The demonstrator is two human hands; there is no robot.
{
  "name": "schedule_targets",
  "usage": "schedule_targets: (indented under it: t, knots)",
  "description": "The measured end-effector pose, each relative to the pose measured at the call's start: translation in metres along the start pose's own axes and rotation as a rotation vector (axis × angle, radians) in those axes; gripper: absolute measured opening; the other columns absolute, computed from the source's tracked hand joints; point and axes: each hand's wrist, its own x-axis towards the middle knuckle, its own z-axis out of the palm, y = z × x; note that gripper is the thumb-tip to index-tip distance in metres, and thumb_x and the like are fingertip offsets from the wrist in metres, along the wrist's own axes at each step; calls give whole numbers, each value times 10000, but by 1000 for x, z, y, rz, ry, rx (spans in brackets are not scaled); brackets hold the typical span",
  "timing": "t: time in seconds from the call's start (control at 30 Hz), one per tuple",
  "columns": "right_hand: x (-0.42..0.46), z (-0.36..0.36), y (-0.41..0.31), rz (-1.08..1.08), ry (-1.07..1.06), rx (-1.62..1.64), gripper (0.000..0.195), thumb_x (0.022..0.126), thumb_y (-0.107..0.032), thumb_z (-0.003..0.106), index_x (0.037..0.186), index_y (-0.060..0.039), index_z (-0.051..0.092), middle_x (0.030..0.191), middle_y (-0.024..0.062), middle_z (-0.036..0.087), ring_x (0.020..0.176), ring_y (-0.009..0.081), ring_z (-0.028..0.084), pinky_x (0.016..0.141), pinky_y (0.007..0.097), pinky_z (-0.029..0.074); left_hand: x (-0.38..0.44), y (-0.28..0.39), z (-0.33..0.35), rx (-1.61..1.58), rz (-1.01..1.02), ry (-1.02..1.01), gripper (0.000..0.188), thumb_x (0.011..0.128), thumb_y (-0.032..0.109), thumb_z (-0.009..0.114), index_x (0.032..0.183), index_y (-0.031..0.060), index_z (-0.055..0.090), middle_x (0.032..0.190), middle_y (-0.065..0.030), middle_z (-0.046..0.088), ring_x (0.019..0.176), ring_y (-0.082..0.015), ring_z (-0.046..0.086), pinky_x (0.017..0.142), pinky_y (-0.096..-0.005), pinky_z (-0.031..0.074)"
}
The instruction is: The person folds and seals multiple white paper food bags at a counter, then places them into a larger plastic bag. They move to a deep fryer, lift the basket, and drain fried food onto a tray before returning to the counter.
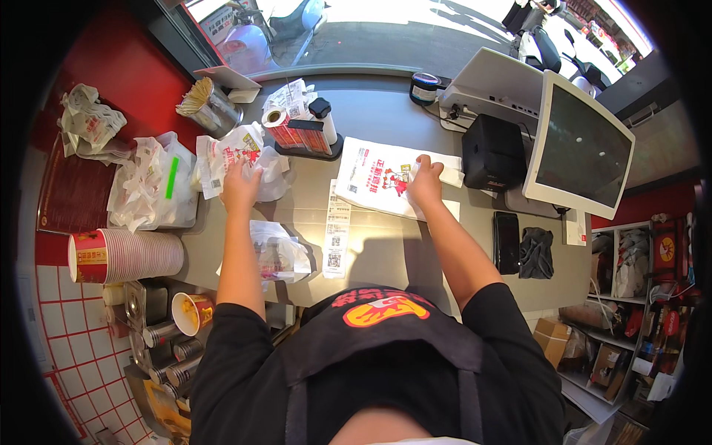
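My left hand [242, 188] is at a printed white paper bag [231, 153] on the left of the counter, its fingers over the bag's lower part; whether they grip it is unclear. A translucent plastic bag [272, 178] lies right beside it. My right hand [425, 181] rests on the right part of a flat stack of printed white paper bags [367, 167], fingers bent at its surface. A long printed paper receipt [335, 239] lies between my arms. Near my left forearm sits another white plastic bag [281, 253] with something inside.
A sticker-roll holder [306, 133], a steel cup of wooden sticks [208, 105] and a plastic bin of bags [178, 189] stand left. Stacked paper cups [133, 256] lie at the left edge. At right are a black printer [494, 150], a screen [584, 144], a phone [505, 243] and a dark cloth [536, 253].
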Motion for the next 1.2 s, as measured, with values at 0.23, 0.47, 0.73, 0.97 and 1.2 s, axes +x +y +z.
schedule_targets:
  t: [0.23, 0.47, 0.73, 0.97, 1.2]
  knots:
    - [42, -42, 38, 292, 144, 2141, 505, 863, -365, 567, 1240, -149, 310, 1282, 151, 348, 961, 332, 580, 812, 404, 500, -4, 27, -37, -294, 98, 491, 326, 797, 173, 586, 1084, 26, 538, 1094, -137, 555, 1025, -308, 511, 888, -391, 396]
    - [9, -18, 28, -258, 763, 339, 378, 794, -109, 607, 1137, -56, 458, 1119, 143, 478, 915, 251, 566, 746, 329, 496, -28, 56, -50, -498, 119, 522, 279, 785, 89, 575, 1051, 8, 548, 1059, -133, 567, 997, -278, 528, 887, -360, 393]
    - [7, -29, 14, 59, 36, -226, 333, 718, -393, 682, 849, -87, 668, 927, 77, 655, 880, 245, 620, 714, 353, 483, -65, 90, -42, -595, 247, 345, 269, 765, 23, 569, 1033, 13, 550, 1058, -135, 559, 1006, -283, 524, 898, -361, 392]
    - [20, -20, 18, 290, -119, -145, 402, 643, -423, 750, 812, -68, 669, 844, 93, 668, 770, 231, 643, 661, 344, 490, -96, 120, -33, -636, 307, 201, 274, 751, 14, 573, 1024, 27, 553, 1088, -141, 535, 1035, -299, 502, 906, -376, 389]
    - [50, 1, 61, 318, -219, 332, 239, 709, -250, 730, 717, -31, 637, 680, 59, 619, 589, 156, 564, 557, 293, 450, -96, 121, -33, -647, 282, 177, 278, 753, 9, 574, 1029, 30, 549, 1109, -138, 521, 1063, -286, 487, 934, -361, 363]
